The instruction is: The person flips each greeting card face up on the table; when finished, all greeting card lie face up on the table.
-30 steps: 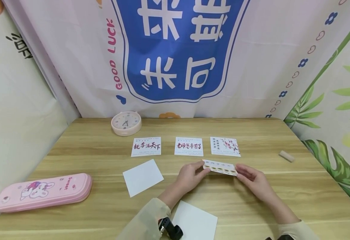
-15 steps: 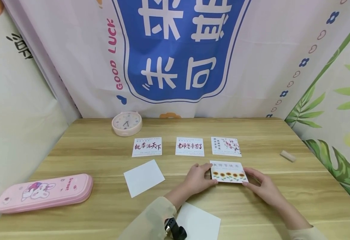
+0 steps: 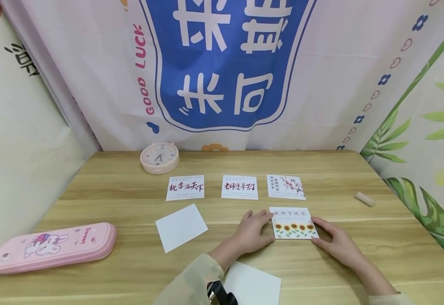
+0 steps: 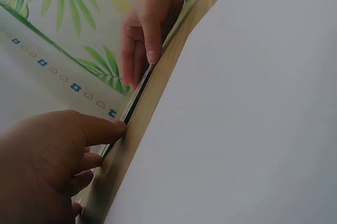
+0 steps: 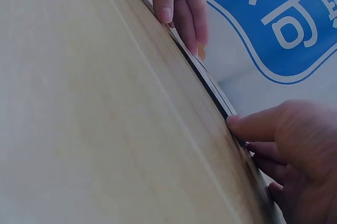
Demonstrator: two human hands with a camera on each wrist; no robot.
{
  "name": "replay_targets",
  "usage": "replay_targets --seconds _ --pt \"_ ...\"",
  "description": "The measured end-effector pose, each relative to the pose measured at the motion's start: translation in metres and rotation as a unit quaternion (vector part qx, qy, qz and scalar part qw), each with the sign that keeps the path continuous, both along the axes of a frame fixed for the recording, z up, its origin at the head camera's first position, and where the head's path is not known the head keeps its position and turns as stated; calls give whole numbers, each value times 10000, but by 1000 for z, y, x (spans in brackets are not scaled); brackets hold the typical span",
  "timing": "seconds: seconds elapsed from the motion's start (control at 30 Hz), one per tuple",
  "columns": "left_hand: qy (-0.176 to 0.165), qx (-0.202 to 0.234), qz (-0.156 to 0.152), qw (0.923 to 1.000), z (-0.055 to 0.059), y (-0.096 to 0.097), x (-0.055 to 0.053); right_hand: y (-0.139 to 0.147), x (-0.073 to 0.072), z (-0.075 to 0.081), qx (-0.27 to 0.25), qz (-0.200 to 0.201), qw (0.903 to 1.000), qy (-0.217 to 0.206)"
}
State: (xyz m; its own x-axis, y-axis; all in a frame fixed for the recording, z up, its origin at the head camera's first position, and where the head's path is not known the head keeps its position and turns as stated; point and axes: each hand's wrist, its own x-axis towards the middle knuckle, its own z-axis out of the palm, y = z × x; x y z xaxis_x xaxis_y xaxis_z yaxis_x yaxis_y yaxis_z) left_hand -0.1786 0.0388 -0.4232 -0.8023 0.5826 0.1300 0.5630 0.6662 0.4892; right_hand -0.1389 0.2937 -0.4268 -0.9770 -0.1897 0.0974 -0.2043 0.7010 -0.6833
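Observation:
A card with sunflowers and Chinese writing (image 3: 294, 223) lies flat, or nearly so, low over the table between both hands. My left hand (image 3: 250, 235) holds it at its left edge, thumb by the near corner. On the right edge, my right hand (image 3: 337, 245) grips it with thumb and fingers. Seen edge-on in the right wrist view, the card (image 5: 202, 74) has a thin dark gap beneath it. Three printed cards stand in a row beyond: one with red writing (image 3: 185, 187), another with red writing (image 3: 239, 187), and a blossom card (image 3: 286, 187).
One blank white card (image 3: 181, 228) lies left of my left hand. Another blank card (image 3: 254, 284) sits partly under my left forearm. A pink pencil case (image 3: 54, 248), a round clock (image 3: 159, 158) and a small beige block (image 3: 364, 199) are on the wooden table (image 3: 130, 271).
The sunflower card has gone from tilted up to lying flat, and has come right and nearer to me. Both hands moved with it, still at its side edges.

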Motion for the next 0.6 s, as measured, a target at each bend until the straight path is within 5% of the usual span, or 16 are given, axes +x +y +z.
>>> replay_targets --seconds 0.23,0.6 --pt "347 -179 -197 9990 -3 -2 -1 0 0 0 225 -16 9997 -41" --pt "184 -74 -216 9996 -5 -4 -2 -1 0 1 229 -111 9997 29"
